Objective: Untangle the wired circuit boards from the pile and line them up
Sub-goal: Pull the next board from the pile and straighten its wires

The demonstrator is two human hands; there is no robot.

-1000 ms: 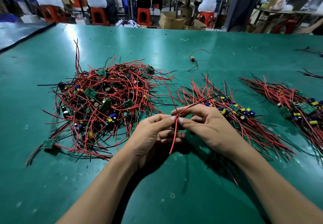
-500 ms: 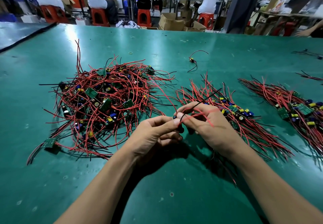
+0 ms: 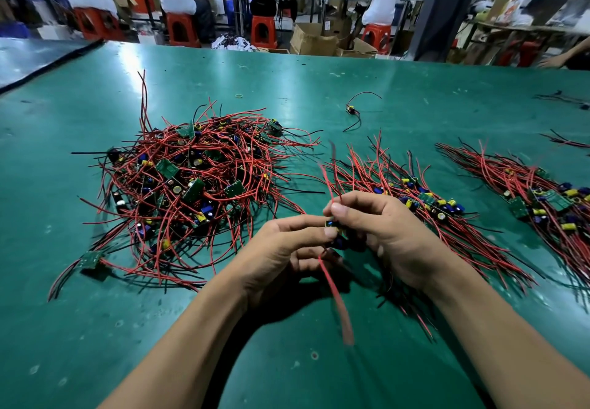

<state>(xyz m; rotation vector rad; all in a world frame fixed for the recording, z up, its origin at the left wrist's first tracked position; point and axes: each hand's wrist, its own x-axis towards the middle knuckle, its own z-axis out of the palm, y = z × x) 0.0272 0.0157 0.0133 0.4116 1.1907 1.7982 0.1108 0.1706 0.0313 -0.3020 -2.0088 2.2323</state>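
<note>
Red wire (image 3: pixel 335 293) now dangling; hands (image 3: pixel 332 233) pinch circuit board (image 3: pixel 332 224) above green table (image 3: pixel 287 89)

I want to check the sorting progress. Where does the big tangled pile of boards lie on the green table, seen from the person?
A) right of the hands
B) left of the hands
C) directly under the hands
B: the tangled pile lies left of both hands, while the lined-up rows lie to the right.

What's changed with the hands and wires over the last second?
Both hands, left and right, keep pinching one small board. Its red wire, hanging a second ago and swept right after, now dangles again, blurred. Pile and rows unchanged.
</note>
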